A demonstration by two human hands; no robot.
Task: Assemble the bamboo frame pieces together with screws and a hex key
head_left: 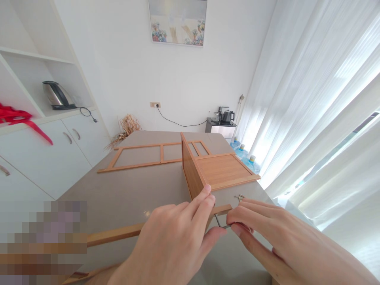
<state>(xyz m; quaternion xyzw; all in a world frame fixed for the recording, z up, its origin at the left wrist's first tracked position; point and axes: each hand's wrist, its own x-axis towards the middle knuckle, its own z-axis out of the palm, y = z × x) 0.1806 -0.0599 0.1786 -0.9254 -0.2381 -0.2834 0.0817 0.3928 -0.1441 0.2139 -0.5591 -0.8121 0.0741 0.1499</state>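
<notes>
An upright wooden panel (192, 171) stands on edge, its near end under the fingers of my left hand (178, 233). My left hand is closed around the joint there, with the thumb reaching out below. Between finger and thumb, my right hand (267, 231) pinches a bent hex key (219, 222). The key's short end meets the wood at the near joint. A wooden rail (115, 234) runs left from behind my left hand. A few small screws (239, 196) lie just beyond my right fingers.
A wooden panel (227, 171) lies flat at the right of the grey table (148, 186); an open wooden frame (138, 147) lies at the back left. Water bottles (251, 161) stand by the curtain (285, 99). A blurred patch covers the lower left.
</notes>
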